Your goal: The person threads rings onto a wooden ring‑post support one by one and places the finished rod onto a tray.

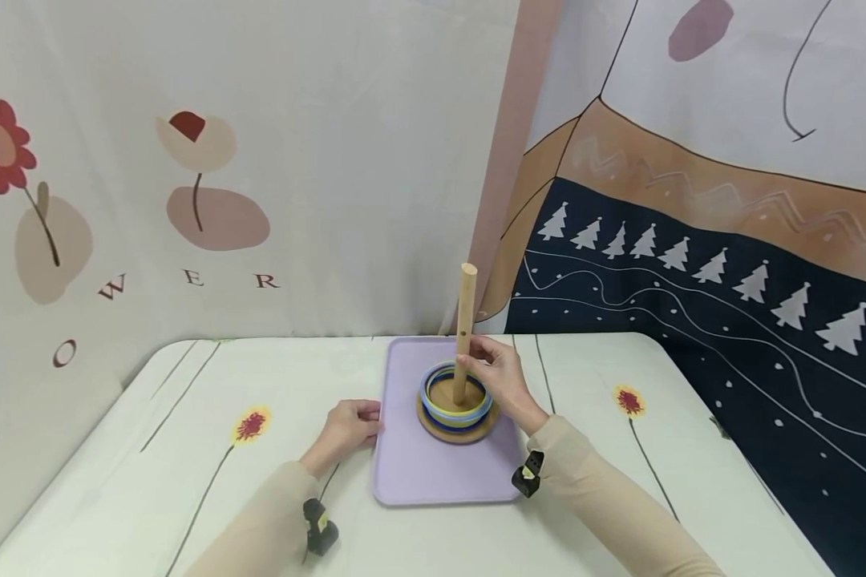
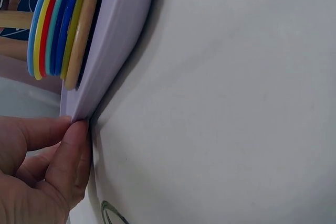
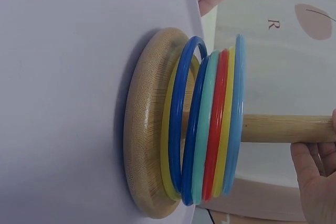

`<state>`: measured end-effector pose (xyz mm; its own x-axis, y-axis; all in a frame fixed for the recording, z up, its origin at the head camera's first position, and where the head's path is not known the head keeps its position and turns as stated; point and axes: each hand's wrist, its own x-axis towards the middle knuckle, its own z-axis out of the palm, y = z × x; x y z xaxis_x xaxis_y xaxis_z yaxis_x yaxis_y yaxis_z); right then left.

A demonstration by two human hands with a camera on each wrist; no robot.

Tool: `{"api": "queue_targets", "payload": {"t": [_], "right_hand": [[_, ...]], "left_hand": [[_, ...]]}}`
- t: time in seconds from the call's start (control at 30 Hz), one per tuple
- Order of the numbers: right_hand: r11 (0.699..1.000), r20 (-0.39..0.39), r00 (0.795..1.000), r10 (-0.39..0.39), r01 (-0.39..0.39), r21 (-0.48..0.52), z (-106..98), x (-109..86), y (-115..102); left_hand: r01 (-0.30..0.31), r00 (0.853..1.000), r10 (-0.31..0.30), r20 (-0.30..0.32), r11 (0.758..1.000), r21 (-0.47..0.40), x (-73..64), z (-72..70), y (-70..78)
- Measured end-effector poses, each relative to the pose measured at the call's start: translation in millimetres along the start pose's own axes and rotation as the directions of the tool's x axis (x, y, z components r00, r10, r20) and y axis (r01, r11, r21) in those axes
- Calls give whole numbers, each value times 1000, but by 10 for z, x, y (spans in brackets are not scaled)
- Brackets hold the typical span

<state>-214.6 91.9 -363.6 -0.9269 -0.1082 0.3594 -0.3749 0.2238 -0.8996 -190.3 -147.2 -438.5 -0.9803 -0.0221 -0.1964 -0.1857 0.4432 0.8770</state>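
A wooden post on a round wooden base point(image 3: 144, 124) stands upright on a lilac tray point(image 1: 433, 481). Several coloured rings point(image 3: 215, 124) in blue, yellow, red and turquoise lie stacked around the post, low on the base. My right hand point(image 1: 501, 375) pinches the wooden post point(image 1: 465, 312) around its middle, above the rings. At the tray's left edge, my left hand point(image 1: 348, 429) pinches the rim between thumb and fingers, as the left wrist view shows. One dark blue ring sits tilted among the others in the right wrist view.
Under the tray spreads a white tablecloth point(image 1: 260, 497) printed with flowers. Behind the table hangs a pale printed curtain point(image 1: 361, 160), and a dark one with white trees point(image 1: 693, 296) hangs at the right. Each wrist carries a small black camera point(image 1: 321, 527).
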Motion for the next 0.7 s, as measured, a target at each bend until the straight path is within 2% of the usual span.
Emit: {"api": "queue_targets", "payload": {"t": [0.27, 0.5, 0.6, 0.7], "right_hand": [[1000, 13, 1000, -6, 7, -16, -9, -12, -55], [1000, 4, 1000, -24, 24, -2, 0, 79, 235], [1000, 34, 999, -21, 21, -8, -14, 100, 287], [999, 79, 997, -16, 18, -28, -76, 83, 299]], "left_hand": [[5, 1000, -5, 16, 1000, -2, -42, 17, 45], [7, 1000, -7, 25, 1000, -14, -42, 8, 57], [-13, 999, 11, 31, 999, 50, -29, -28, 63], [-74, 997, 70, 33, 987, 143, -4, -108, 79]]}}
